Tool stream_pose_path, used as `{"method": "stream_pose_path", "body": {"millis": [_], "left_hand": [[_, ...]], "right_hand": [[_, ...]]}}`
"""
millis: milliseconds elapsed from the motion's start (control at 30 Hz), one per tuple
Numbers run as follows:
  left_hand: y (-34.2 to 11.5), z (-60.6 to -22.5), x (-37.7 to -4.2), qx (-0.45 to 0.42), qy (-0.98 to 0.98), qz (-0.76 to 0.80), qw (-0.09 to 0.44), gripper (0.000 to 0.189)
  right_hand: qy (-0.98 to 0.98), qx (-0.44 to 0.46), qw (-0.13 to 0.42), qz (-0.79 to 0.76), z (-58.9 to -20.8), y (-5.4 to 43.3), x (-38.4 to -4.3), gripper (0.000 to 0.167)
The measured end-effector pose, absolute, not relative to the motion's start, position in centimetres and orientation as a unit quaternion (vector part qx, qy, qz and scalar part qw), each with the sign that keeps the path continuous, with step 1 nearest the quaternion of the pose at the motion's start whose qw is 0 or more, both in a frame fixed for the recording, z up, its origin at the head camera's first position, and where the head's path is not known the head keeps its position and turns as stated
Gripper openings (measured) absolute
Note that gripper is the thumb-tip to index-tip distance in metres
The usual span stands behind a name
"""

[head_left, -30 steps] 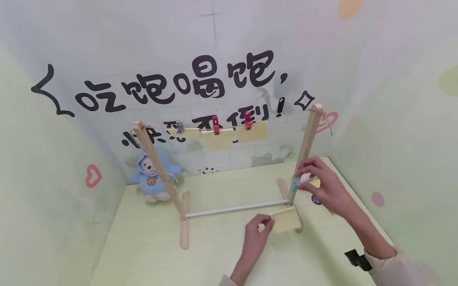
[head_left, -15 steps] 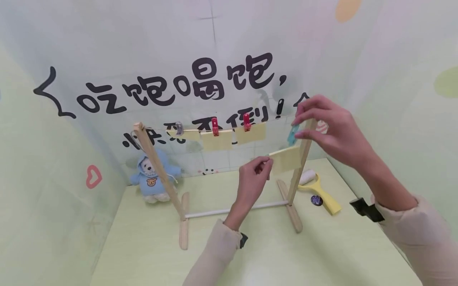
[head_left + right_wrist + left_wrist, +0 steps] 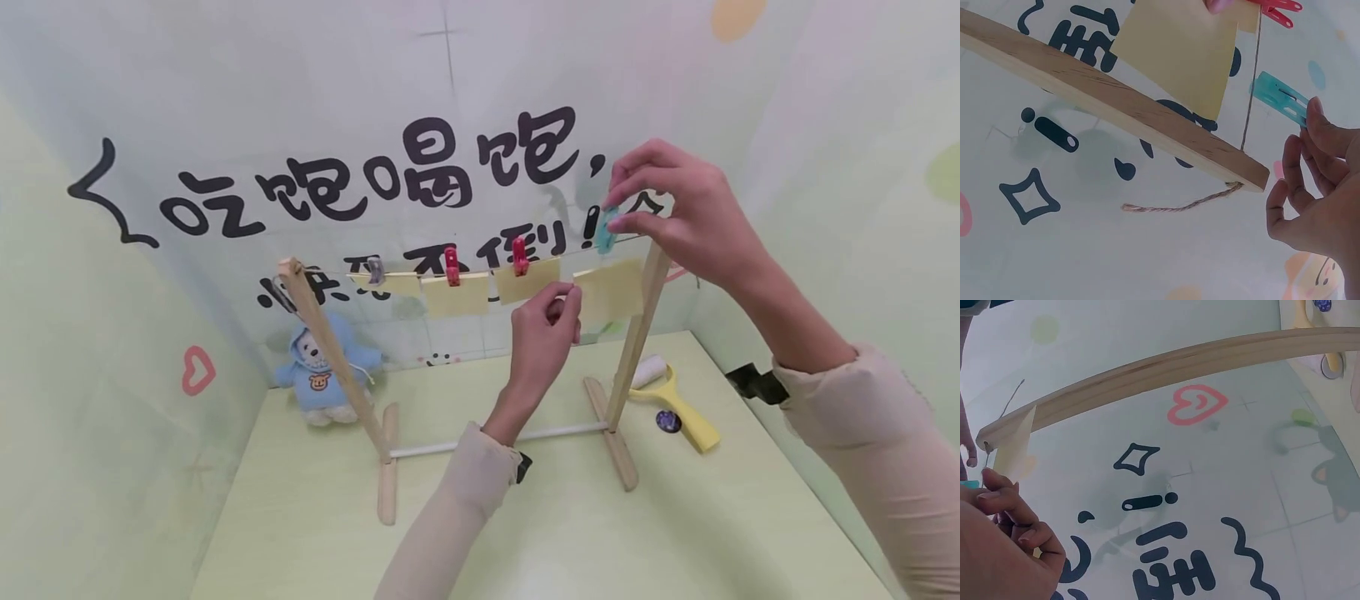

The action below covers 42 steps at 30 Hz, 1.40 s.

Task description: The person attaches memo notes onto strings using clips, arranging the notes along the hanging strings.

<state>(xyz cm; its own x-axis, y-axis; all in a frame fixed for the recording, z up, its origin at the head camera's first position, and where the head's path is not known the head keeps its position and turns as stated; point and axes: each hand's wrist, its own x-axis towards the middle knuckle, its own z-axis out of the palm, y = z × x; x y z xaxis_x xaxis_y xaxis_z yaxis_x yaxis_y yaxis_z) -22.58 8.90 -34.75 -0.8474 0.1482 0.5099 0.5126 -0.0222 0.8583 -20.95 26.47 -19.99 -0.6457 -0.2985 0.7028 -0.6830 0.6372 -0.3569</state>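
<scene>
In the head view my left hand (image 3: pixel 543 333) pinches the left edge of a yellow paper sheet (image 3: pixel 615 292), raised to just under the string near the right post. My right hand (image 3: pixel 686 217) holds a teal clothespin (image 3: pixel 606 232) between thumb and fingers, above that sheet. In the right wrist view the teal clothespin (image 3: pixel 1282 99) has its tip at the string (image 3: pixel 1250 112). Further left on the line hang several yellow sheets, with a grey clip (image 3: pixel 377 270), a red clothespin (image 3: pixel 452 267) and another red clothespin (image 3: pixel 520 257) on them.
A wooden frame, with a left post (image 3: pixel 322 350) and a right post (image 3: pixel 633 358), stands on the pale table (image 3: pixel 300 508). Behind the left post sits a plush bear (image 3: pixel 322 379) in blue. A yellow-handled roller (image 3: pixel 686 412) and a dark round disc (image 3: pixel 668 422) lie at right.
Both hands have risen from near the table beside the right post to the string. The yellow sheet came up with my left hand, the teal clothespin with my right.
</scene>
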Motion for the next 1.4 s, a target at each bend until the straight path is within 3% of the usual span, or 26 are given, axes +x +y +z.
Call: {"method": "stream_pose_path", "body": {"millis": [533, 1033, 1233, 1333, 1400], "left_hand": [[9.2, -33.9, -22.5, -0.242, -0.666, -0.688, 0.158, 0.022], [9.7, -34.0, -22.7, -0.238, -0.670, -0.687, 0.150, 0.021], [9.5, -34.3, -22.5, -0.229, -0.682, -0.682, 0.132, 0.022], [8.9, -35.0, -22.0, -0.223, -0.698, -0.672, 0.110, 0.024], [8.0, -35.8, -21.5, -0.221, -0.707, -0.666, 0.088, 0.024]], "right_hand": [[-0.850, 0.314, 0.280, 0.316, -20.9, 26.6, -21.3, 0.017], [-0.885, 0.283, 0.242, 0.278, -21.7, 27.6, -21.0, 0.036], [-0.870, 0.296, 0.280, 0.279, -22.5, 27.8, -19.9, 0.051], [-0.837, 0.323, 0.344, 0.277, -23.6, 27.8, -18.8, 0.038], [-0.803, 0.345, 0.390, 0.288, -25.0, 27.5, -18.0, 0.044]]}}
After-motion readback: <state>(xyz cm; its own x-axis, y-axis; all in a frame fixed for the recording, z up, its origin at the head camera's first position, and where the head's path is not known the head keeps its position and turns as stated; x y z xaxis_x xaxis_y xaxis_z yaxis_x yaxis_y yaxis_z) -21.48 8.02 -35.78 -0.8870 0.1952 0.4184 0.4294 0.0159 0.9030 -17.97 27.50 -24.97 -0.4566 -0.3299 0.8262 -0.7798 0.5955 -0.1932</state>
